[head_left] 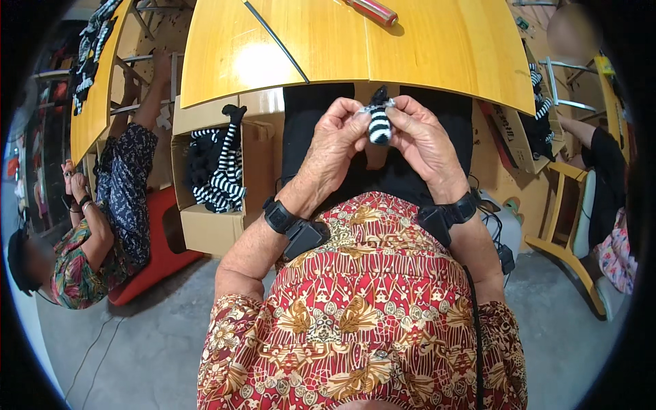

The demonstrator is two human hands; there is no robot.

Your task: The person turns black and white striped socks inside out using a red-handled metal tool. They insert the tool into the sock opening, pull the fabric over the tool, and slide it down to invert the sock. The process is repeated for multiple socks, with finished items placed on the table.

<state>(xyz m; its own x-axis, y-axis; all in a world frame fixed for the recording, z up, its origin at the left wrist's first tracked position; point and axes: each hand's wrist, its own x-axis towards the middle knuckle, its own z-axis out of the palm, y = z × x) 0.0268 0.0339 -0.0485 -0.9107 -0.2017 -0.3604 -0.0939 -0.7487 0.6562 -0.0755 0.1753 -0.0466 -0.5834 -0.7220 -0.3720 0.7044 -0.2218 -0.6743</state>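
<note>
A small, plump black-and-white striped knitted piece (380,128) is held up in front of my lap, just off the table's near edge. Its top end is black, with some greyish material around it. My left hand (339,133) pinches it from the left between thumb and fingers. From the right, my right hand (425,137) grips it the same way, thumb on the stripes. The fingertips partly cover its upper part, so what lies between them there cannot be made out.
A wooden table (451,48) carries a thin dark rod (277,41) and a red-handled tool (374,11). Left of my legs, an open cardboard box (212,229) holds striped knitted pieces (222,167); another box (516,133) stands right. People sit on both sides, near a red stool (160,236) and wooden chair (564,242).
</note>
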